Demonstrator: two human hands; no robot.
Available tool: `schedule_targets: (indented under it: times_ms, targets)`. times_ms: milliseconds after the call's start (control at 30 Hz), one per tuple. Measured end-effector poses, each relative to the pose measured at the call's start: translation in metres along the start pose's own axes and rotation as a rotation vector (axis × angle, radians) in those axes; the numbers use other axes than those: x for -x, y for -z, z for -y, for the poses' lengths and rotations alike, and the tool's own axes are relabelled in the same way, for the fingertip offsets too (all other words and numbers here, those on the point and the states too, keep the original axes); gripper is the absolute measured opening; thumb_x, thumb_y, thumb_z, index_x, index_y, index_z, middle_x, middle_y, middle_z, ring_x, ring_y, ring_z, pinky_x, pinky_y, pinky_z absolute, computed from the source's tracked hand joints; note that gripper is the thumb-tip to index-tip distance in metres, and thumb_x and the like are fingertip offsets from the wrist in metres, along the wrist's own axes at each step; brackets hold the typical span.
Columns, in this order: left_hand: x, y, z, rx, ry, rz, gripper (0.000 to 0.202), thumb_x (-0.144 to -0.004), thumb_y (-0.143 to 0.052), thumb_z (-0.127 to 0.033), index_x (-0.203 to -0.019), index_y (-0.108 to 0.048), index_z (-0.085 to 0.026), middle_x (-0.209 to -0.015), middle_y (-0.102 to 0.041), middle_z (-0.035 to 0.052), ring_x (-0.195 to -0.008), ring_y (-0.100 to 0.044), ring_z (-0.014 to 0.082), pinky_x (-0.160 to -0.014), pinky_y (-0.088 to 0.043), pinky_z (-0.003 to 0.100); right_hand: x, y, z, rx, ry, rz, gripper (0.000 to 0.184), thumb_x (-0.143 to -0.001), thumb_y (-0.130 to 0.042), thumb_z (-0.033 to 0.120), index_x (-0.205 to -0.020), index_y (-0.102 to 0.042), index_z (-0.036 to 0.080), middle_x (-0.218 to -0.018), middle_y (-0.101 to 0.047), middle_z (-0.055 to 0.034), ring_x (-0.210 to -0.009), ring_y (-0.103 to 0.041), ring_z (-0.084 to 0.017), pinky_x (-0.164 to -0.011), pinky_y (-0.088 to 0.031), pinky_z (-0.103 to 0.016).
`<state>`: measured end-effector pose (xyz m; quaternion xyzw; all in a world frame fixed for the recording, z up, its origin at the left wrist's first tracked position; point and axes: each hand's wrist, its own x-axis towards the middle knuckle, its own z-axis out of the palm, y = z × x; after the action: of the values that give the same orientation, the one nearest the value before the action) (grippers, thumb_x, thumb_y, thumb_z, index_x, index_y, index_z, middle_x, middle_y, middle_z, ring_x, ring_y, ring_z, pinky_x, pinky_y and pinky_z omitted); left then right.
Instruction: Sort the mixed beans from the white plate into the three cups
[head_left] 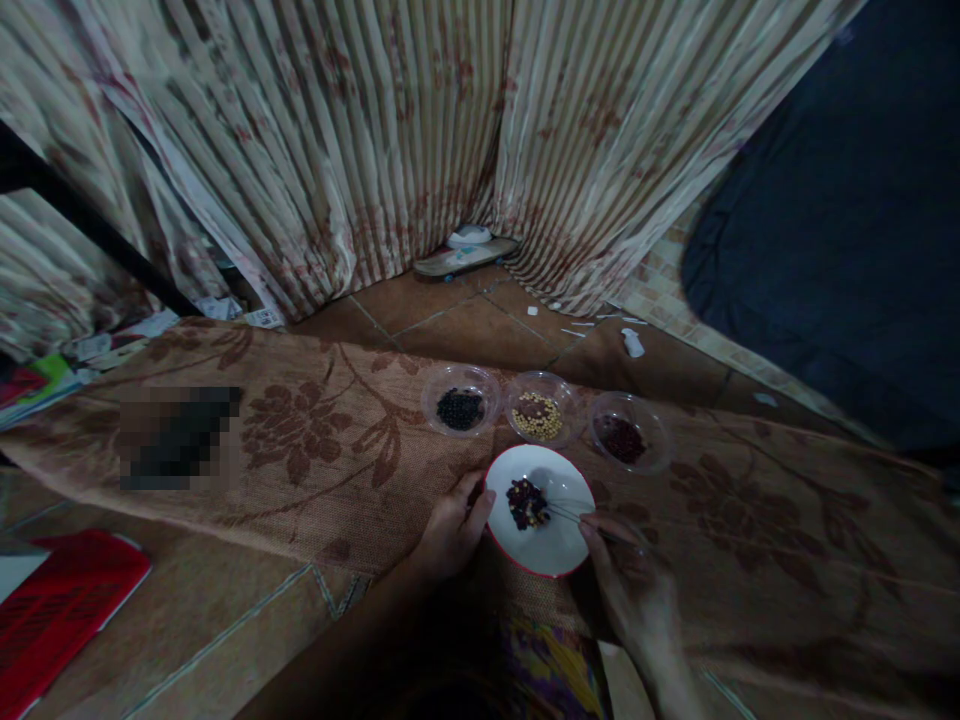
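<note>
A white bowl (562, 550) with a red rim holds a small heap of mixed dark and pale beans (527, 503). My left hand (454, 530) is closed on the bowl's left edge, thumb over the rim. In the fingers of my right hand (634, 570) is a thin metal tool that looks like tweezers (564, 509); its tips reach the beans. Just beyond the bowl stand three clear plastic bowls in a row: one with black beans (459, 409), one with yellow beans (537, 416) and one with dark red beans (624, 440).
A brown flowered cloth (322, 470) covers the long low table. On its left lies a blurred-out dark object (184, 435). Striped curtains (420, 130) hang behind, with a skateboard (465, 258) at their foot. A red item (82, 590) is at lower left, a dark covered shape (840, 230) at right.
</note>
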<state>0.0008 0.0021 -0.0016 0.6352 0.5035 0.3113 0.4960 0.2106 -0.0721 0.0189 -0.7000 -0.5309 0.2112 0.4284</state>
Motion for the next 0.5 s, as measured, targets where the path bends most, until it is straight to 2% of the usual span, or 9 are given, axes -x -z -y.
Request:
schedule_targets:
  times_ms: [500]
  targets:
    - [0.0000,0.0001,0.0014,-0.003,-0.023,0.007,0.033,-0.091,-0.042,-0.035,-0.117,-0.054,-0.018,-0.091,-0.069,0.0034,-0.078,-0.063,0.0170,-0.072,-0.047,0.026,0.0014,0.0013,-0.0031,0.021,-0.054,-0.007,0.024,-0.080,-0.059,0.043,-0.084,-0.069,0.021,-0.093,-0.069,-0.0071,-0.090,-0.064,-0.021,-0.079,-0.050,-0.034]
